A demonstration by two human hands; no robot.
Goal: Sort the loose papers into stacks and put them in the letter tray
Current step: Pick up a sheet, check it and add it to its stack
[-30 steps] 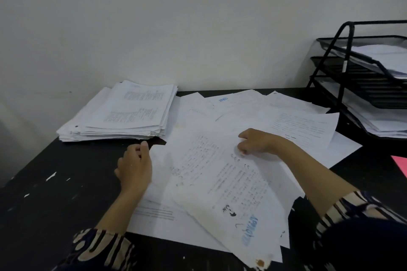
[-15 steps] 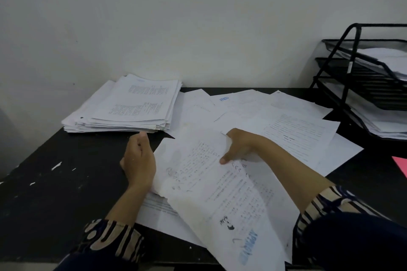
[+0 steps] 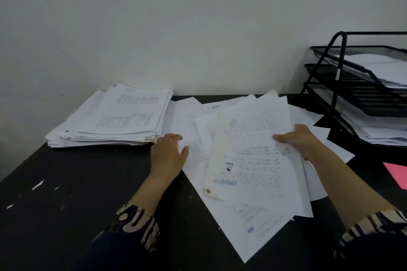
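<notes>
On the black tabletop (image 3: 66, 193), the right hand (image 3: 295, 138) grips a lifted sheet (image 3: 253, 149) with blurred print above the loose papers (image 3: 259, 222); the left hand (image 3: 169, 154) rests flat, fingers straight. Farther back a stack (image 3: 114, 121); the tray (image 3: 361, 99) is cut off at the right.

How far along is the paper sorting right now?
Partly done. One stack sits at the table's back left, and the letter tray already holds papers. The right hand grips a sheaf; the left hand rests on loose sheets still unsorted.
</notes>
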